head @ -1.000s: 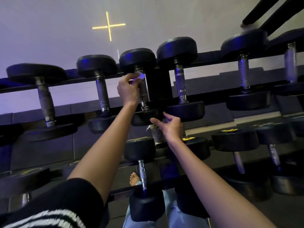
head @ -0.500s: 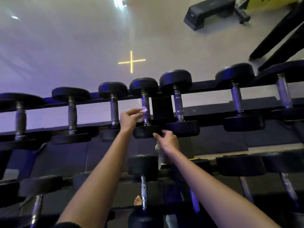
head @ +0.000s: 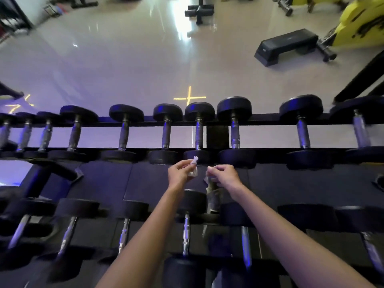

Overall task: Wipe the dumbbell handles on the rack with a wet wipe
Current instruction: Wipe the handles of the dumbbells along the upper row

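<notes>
The left hand (head: 180,171) pinches a crumpled wet wipe (head: 194,167) between thumb and fingertips, a narrow, closed hold with white folds sticking out above and below. The right hand (head: 224,176) is just beside it with its fingers curled in and thumb meeting forefinger. Something pale shows under it, but I cannot tell whether it holds anything.

The wipe looks light, limp and damp. It will likely bunch and slide, so it probably handles best spread over the fingers and wrapped round a bar. Both hands hover in front of the upper row of dumbbells (head: 234,129) on the rack (head: 268,118), apart from the metal. The nearest handle (head: 199,135) lies straight ahead: stiff, ridged steel between heavy black ends. It should stay put under rubbing, so the middle of the bar is the place to close round. A lower row (head: 186,233) sits beneath the forearms.
</notes>
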